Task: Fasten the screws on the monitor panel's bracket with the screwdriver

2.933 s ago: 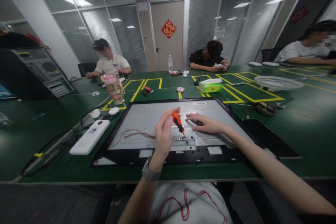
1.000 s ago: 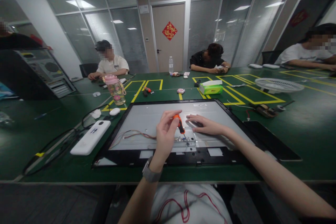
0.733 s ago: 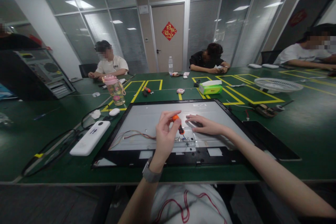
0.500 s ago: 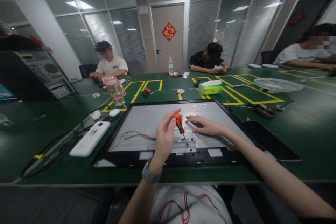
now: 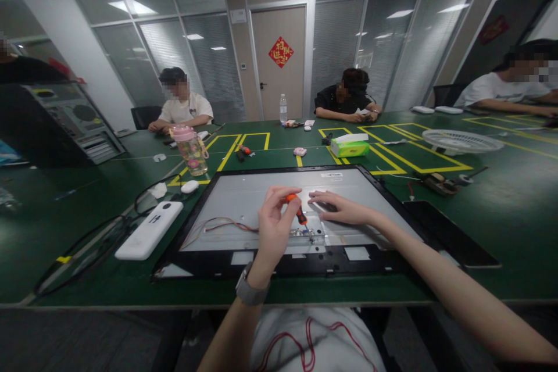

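My left hand [image 5: 275, 218], a watch [image 5: 251, 286] on its wrist, grips the orange-and-black handle of a screwdriver [image 5: 301, 217]. The screwdriver leans, its shaft pointing down at a metal strip [image 5: 294, 233] with small fittings. That strip lies on the back of a flat display panel [image 5: 235, 189] framed in black. Thin wires [image 5: 226, 221] run left from the strip, partly behind my left hand. Just right of the screwdriver, my right hand [image 5: 342, 208] rests on the panel with fingers stretched out, holding nothing.
Left of the panel lie a white power bank [image 5: 150, 231], black cables [image 5: 93, 247] and a pink-lidded bottle [image 5: 190, 151]. A dark phone-like slab [image 5: 451, 232] is on the right. Beyond stand a green tissue pack [image 5: 350, 145] and a fan grille [image 5: 461, 142]. Several people sit around the table.
My left fingers and thumb have shifted round the screwdriver's handle and now cover more of its top. The screwdriver tip and my right hand have stayed in place.
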A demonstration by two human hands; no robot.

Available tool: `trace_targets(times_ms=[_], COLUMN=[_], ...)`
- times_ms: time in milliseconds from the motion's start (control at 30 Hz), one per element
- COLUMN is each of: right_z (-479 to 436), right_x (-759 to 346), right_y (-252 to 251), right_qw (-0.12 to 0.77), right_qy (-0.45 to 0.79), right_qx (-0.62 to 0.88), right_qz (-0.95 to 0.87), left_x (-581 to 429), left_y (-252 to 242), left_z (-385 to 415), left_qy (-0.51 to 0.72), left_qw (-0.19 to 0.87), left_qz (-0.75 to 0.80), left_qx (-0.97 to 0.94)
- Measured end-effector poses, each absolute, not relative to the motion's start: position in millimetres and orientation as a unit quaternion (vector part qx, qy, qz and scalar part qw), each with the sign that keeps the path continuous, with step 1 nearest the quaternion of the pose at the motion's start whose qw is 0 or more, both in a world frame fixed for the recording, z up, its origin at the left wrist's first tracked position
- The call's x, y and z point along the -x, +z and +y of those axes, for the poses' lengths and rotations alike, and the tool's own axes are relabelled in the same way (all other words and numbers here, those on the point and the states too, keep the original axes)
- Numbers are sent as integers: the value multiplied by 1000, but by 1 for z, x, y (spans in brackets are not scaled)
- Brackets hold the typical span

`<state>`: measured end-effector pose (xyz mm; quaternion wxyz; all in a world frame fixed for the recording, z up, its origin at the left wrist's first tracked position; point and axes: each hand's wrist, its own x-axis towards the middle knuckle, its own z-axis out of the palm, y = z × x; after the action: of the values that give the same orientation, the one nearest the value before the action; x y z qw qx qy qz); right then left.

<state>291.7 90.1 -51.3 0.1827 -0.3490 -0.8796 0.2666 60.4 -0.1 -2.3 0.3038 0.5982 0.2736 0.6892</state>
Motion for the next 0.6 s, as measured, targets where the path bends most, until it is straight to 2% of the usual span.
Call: trace_targets(times_ms=[167, 333, 500, 600], right_z=[91, 91, 90, 90], right_x=[-292, -291, -291, -291], right_y=[-51, -51, -51, -51], right_qw=[182, 179, 180, 181], right_qy=[265, 266, 266, 268], right_qx=[346, 346, 348, 347], right_qz=[-881, -882, -881, -880], left_x=[-61, -59, -59, -60], left_y=[-4, -3, -4, -5], left_z=[0, -4, -2, -1], left_qy=[700, 668, 671, 662], left_qw=[266, 336, 313, 373], left_qz=[294, 262, 267, 261], left_qx=[-595, -610, -616, -595])
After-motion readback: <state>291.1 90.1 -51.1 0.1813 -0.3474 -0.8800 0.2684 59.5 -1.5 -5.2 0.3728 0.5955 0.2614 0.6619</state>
